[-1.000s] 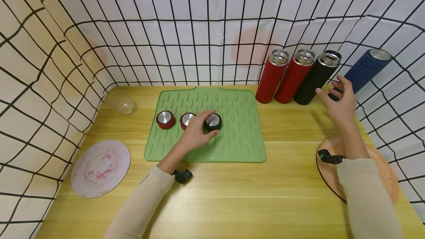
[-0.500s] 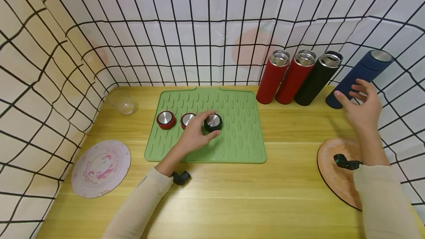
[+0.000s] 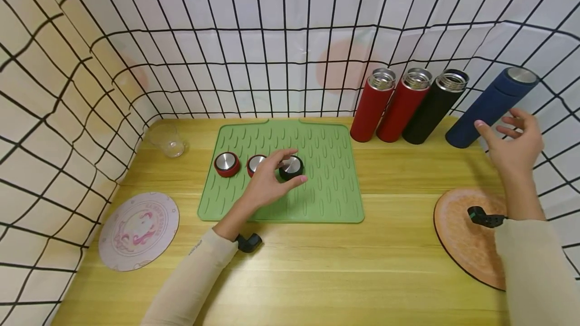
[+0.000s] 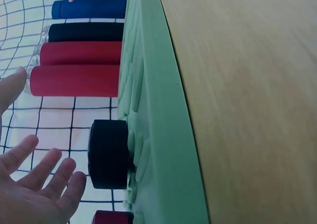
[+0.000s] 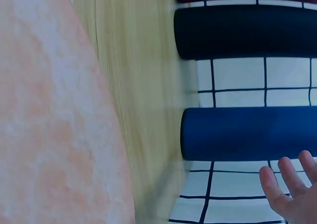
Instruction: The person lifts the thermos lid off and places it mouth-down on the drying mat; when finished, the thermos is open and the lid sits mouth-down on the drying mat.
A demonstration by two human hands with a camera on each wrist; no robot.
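My left hand [image 3: 267,180] hovers over the green ridged mat [image 3: 326,195], thumb and fingers spread around a black flask lid [image 3: 292,166]. In the left wrist view the fingers stand apart from that lid [image 4: 109,153]. Two red lids with steel tops, one red lid [image 3: 226,163] and a partly hidden second red lid [image 3: 256,163], sit to its left. At the right, my right hand [image 3: 518,142] is beside a capped blue flask [image 3: 491,109], fingers spread. The right wrist view shows its fingertips close to the flask [image 5: 247,134]; whether they touch it I cannot tell.
Two lidless red flasks, one left [image 3: 371,109] and one right [image 3: 403,109], and a lidless black flask [image 3: 432,109] stand upright at the back. An orange round mat [image 3: 466,230], a pink round mat [image 3: 140,230] and a clear glass [image 3: 169,142] lie around. Black wire mesh [image 3: 281,54] encloses the table.
My right hand has moved right, from in front of the blue flask to its right side. The left hand has stayed by the black lid, its thumb and fingers spreading slightly.
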